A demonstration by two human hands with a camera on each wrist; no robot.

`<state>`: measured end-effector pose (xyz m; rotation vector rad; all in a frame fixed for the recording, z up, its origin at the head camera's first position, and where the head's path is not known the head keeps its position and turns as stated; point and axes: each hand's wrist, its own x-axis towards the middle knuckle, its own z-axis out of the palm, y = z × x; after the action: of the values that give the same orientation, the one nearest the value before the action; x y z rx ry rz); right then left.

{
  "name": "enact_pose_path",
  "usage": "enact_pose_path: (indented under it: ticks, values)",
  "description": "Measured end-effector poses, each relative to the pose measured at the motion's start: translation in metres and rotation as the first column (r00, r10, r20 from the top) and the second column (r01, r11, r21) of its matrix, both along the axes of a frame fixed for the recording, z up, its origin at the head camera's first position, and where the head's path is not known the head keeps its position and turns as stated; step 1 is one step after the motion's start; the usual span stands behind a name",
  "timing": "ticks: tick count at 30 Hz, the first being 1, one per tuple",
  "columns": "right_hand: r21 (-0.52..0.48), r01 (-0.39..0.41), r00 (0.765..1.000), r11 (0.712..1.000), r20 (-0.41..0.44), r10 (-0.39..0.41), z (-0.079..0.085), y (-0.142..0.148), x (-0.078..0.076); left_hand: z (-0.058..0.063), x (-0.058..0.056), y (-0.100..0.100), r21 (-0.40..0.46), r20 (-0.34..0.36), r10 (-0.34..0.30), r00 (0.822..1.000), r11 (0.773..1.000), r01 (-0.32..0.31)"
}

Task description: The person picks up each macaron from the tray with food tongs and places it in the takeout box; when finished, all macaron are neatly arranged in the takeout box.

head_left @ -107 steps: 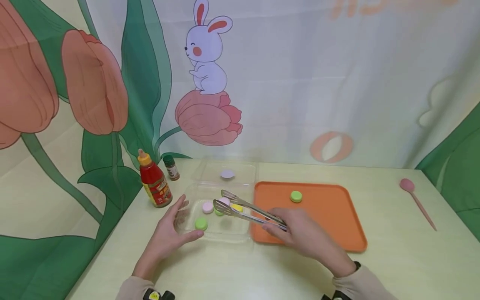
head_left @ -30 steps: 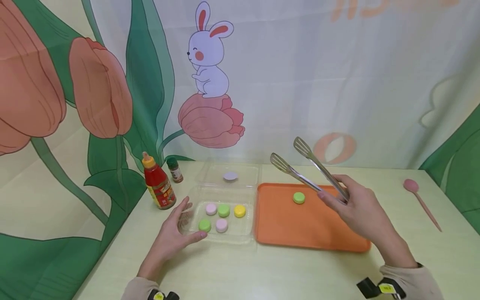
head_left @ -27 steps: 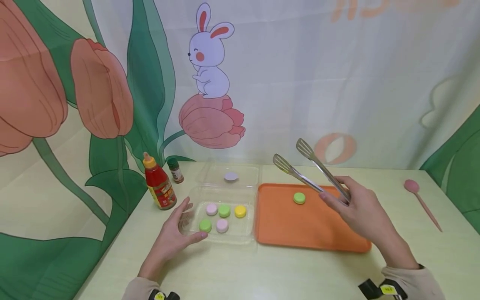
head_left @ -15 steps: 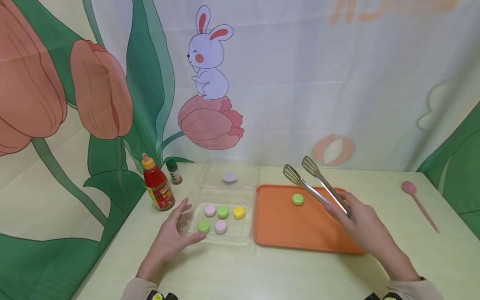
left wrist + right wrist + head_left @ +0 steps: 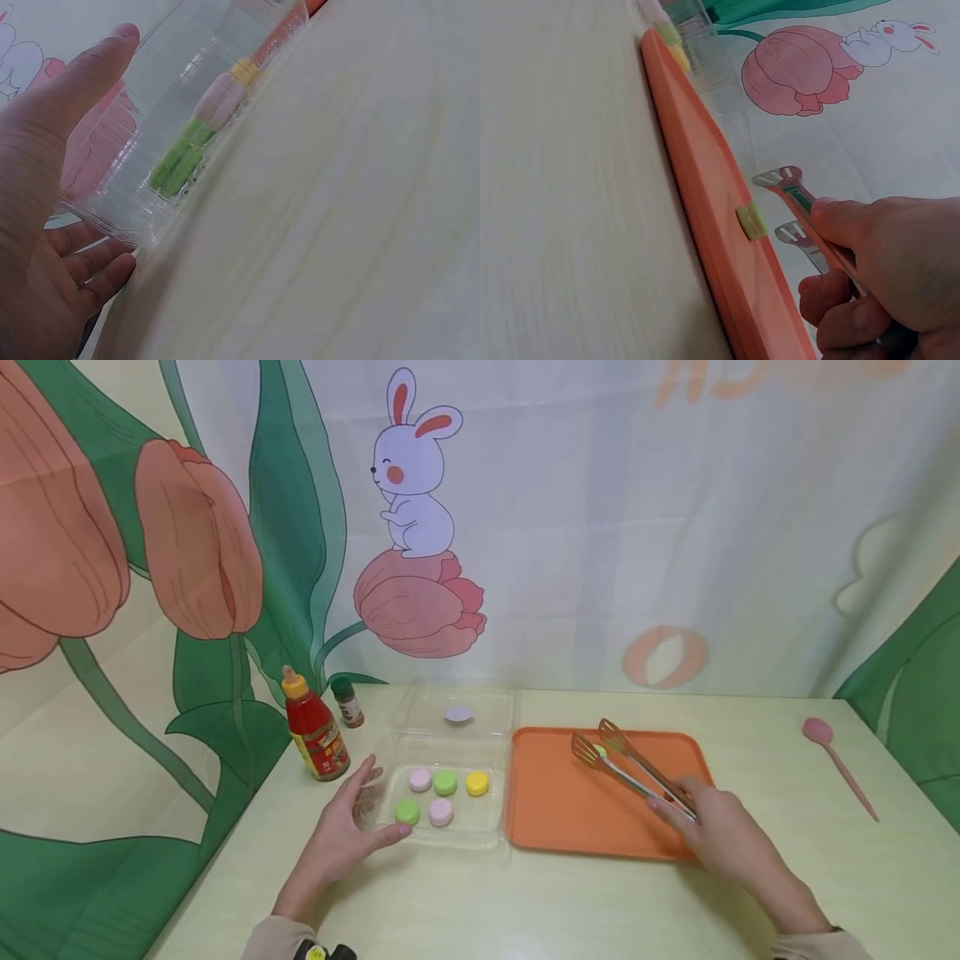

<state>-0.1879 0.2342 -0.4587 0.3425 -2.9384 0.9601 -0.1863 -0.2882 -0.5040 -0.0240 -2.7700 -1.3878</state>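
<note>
My right hand (image 5: 731, 835) grips metal tongs (image 5: 633, 783) over an orange tray (image 5: 558, 822). Their slotted tips stand apart, one on each side of a green macaron (image 5: 751, 222) on the tray; in the head view the tips partly cover it. With thumb and fingers spread, my left hand (image 5: 337, 827) rests against the left front corner of a clear plastic container (image 5: 468, 839). Inside lie two green macarons (image 5: 407, 812), two pale pink macarons (image 5: 441, 812) and a yellow macaron (image 5: 477, 783). The container's lid (image 5: 420, 720) is folded back behind it.
A red sauce bottle (image 5: 318, 735) with a yellow cap and a small green-capped spice jar (image 5: 348, 703) stand at the back left. At the far right lies a pink spoon (image 5: 832, 760). A printed curtain (image 5: 570, 527) hangs behind the table. The tray sits right beside the container.
The tongs have come away from the container, moved right above the tray, then lowered around the green macaron there. A pink macaron now lies at the container's front. My left hand has stayed put.
</note>
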Motion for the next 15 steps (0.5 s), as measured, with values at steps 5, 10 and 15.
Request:
enact_pose_path:
  ticks: [5, 10, 15]
  values:
    - [0.02, -0.004, 1.0, 1.0, 0.014, 0.003, -0.0026, -0.0014, -0.0001, -0.0004, 0.0, 0.0002, 0.006, 0.003, 0.001, 1.0, 1.0, -0.001]
    - [0.042, -0.008, 1.0, 0.999, 0.014, 0.007, -0.0037, -0.0019, -0.0007, -0.0008, -0.0006, 0.0003, -0.002, -0.002, -0.002, 1.0, 1.0, 0.002]
    - [0.047, -0.01, 1.0, 0.999, 0.023, 0.009, -0.0046, -0.0023, -0.0007, -0.0007, -0.0009, 0.0003, -0.006, 0.002, -0.001, 1.0, 1.0, 0.001]
